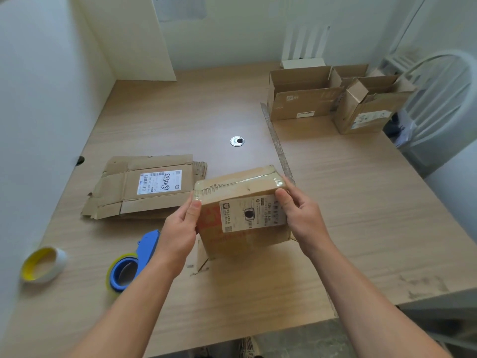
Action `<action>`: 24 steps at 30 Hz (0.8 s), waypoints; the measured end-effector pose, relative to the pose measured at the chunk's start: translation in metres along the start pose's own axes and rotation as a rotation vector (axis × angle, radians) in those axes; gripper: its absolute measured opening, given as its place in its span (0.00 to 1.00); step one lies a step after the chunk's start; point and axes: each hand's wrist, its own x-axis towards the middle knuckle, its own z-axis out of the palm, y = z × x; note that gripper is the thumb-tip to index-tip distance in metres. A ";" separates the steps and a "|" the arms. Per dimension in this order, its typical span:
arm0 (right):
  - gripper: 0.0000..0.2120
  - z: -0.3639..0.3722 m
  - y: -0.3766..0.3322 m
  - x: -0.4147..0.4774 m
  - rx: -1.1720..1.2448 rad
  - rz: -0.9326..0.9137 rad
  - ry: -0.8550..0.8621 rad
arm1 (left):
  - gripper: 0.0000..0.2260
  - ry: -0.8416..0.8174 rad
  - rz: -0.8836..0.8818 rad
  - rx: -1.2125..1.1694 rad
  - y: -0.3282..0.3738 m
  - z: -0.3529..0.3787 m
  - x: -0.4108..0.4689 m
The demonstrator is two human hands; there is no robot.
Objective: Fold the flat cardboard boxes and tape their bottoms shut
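Note:
A folded cardboard box [245, 202] stands bottom-up at the table's middle, clear tape running along its top seam and a white label on its near face. My left hand [180, 228] holds its left edge, thumb on the near face. My right hand [296, 213] grips the right edge, thumb over the label. A stack of flat cardboard boxes [144, 187] with a white label lies to the left. A blue tape dispenser [131, 262] with clear tape lies near my left forearm.
A yellow-cored tape roll [42, 264] lies at the near left. Two folded open boxes [302, 96] [366, 107] stand at the far right. A strip of tape [277, 143] lies along the table. A cable grommet [237, 141] sits mid-table; a white chair [444, 99] stands right.

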 end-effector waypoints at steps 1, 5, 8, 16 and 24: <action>0.19 0.001 -0.003 0.001 0.012 -0.001 0.006 | 0.28 0.005 0.004 0.001 0.001 0.001 0.000; 0.15 0.003 -0.009 0.008 0.142 0.086 0.058 | 0.29 0.014 0.024 0.001 0.002 0.004 -0.004; 0.12 0.004 -0.010 0.011 0.200 0.136 0.052 | 0.29 0.025 0.034 -0.004 -0.002 0.003 -0.006; 0.09 0.019 -0.006 0.019 0.263 0.147 0.222 | 0.25 0.137 0.177 0.097 -0.007 0.013 -0.011; 0.07 0.023 0.008 0.026 0.299 0.152 0.313 | 0.25 0.159 0.209 0.162 -0.005 0.021 -0.012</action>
